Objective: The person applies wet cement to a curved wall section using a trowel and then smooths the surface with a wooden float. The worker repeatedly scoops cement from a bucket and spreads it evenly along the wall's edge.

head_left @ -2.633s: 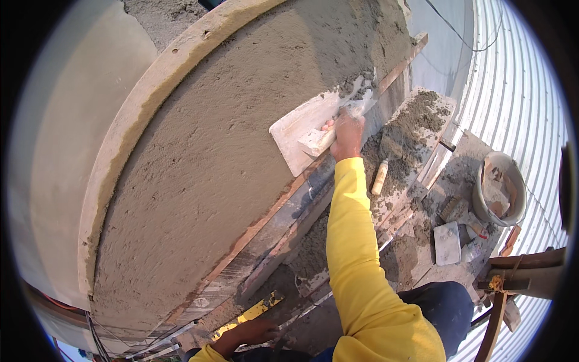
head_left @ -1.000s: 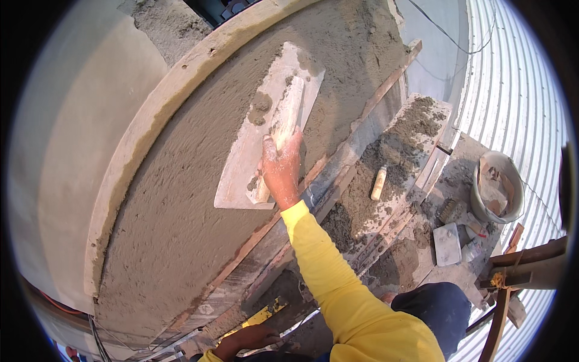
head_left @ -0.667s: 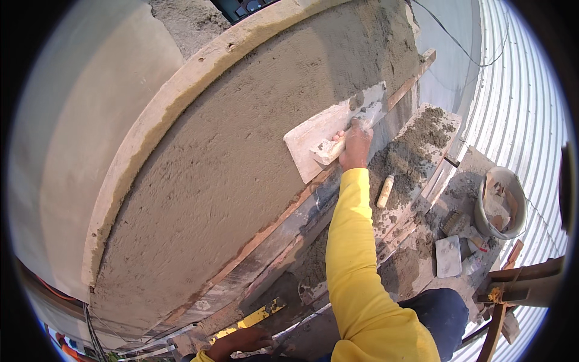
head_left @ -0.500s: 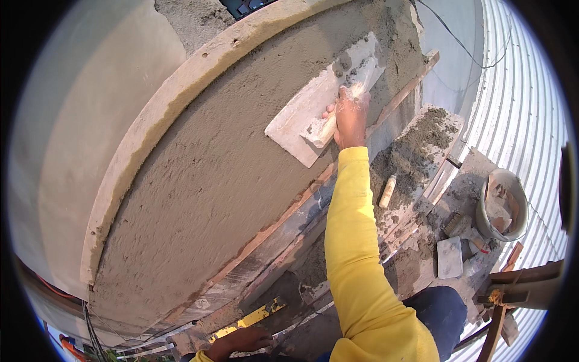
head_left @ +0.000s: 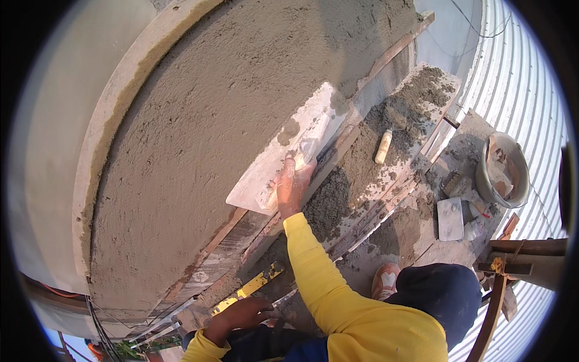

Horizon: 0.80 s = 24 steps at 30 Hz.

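The right hand (head_left: 294, 183) clamped a white rectangular float (head_left: 260, 177) over grey mortar (head_left: 187, 127), apparently smoothing, needing even pressure next; the left hand (head_left: 243, 314) hung empty

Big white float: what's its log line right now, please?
right hand: gripping float | float: over grey mortar and wooden strip | left hand: nothing visible held, near yellow bar

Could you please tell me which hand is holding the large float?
The right hand, gripping the float; the left hand is lower in view, apart from it.
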### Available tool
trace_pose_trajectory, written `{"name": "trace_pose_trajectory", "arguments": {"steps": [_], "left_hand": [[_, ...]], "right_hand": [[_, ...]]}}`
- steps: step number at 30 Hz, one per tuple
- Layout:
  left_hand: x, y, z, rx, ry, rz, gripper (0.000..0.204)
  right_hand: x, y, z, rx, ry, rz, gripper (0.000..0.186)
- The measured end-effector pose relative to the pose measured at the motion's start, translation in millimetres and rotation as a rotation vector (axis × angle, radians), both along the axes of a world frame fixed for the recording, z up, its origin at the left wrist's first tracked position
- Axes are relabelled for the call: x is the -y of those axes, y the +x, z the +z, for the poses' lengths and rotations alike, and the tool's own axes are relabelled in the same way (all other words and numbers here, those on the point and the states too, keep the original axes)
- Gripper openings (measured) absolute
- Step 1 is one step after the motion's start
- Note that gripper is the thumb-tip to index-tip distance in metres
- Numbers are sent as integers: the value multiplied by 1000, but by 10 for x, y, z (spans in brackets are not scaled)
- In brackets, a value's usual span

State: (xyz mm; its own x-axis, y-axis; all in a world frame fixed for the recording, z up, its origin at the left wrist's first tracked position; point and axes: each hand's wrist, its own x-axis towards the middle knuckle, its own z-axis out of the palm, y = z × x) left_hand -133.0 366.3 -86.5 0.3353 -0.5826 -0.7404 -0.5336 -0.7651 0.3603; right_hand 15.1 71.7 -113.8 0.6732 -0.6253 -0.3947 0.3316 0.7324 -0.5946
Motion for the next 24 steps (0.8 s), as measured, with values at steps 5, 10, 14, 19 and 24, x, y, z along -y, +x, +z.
{"name": "trace_pose_trajectory", "arguments": {"steps": [5, 10, 14, 19, 24], "left_hand": [[105, -75, 217, -49, 7, 30, 33], [-101, -149, 251, 82, -47, 61, 37], [-134, -131, 248, 19, 54, 78, 40], [-216, -98, 245, 59, 22, 91, 44], [-198, -128, 203, -15, 60, 75, 42]], "right_hand": [[155, 66, -732, 94, 391, -254, 38], [-411, 161, -505, 187, 327, -107, 42], [-992, 132, -311, 149, 352, -81, 50], [-541, 192, -330, 130, 268, -77, 47], [164, 366, -531, 259, 293, -125, 37]]}}
